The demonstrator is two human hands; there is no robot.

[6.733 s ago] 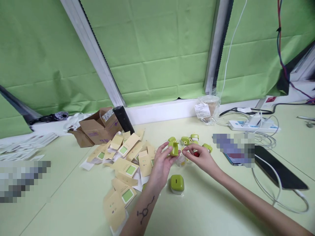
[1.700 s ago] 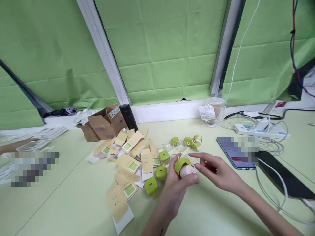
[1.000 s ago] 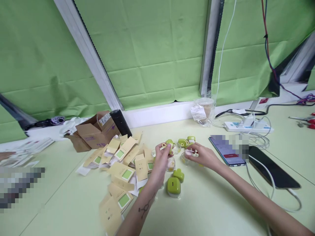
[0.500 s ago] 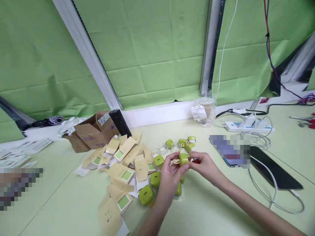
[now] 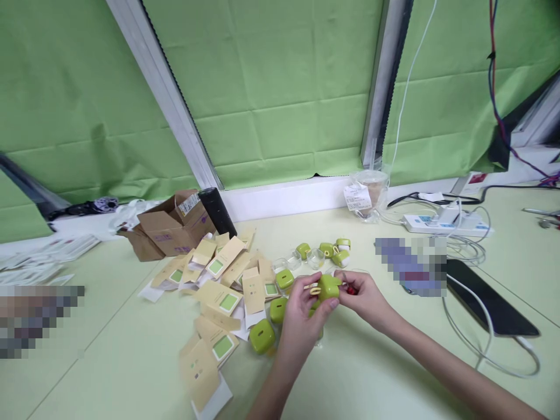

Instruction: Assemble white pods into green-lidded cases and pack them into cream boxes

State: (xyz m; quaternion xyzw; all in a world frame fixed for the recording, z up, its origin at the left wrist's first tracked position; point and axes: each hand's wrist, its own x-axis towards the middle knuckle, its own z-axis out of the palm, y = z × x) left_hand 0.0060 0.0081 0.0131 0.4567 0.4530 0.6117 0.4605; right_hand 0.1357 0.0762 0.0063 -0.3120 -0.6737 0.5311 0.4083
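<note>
My left hand [image 5: 304,306] has a small green case [image 5: 329,287] clamped between thumb and fingers, held over the table [image 5: 371,379], its yellow loop [image 5: 314,291] pointing left. My right hand [image 5: 363,300] curls around a red object [image 5: 351,290], fingertips at the case's right edge; I cannot tell whether they pinch it. I judge I'm working that edge, which calls for a steady left pinch and light right fingertips.

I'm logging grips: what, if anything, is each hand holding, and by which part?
The left hand holds a green case by its body; the right hand has something red in its grasp, held part unclear.
</note>
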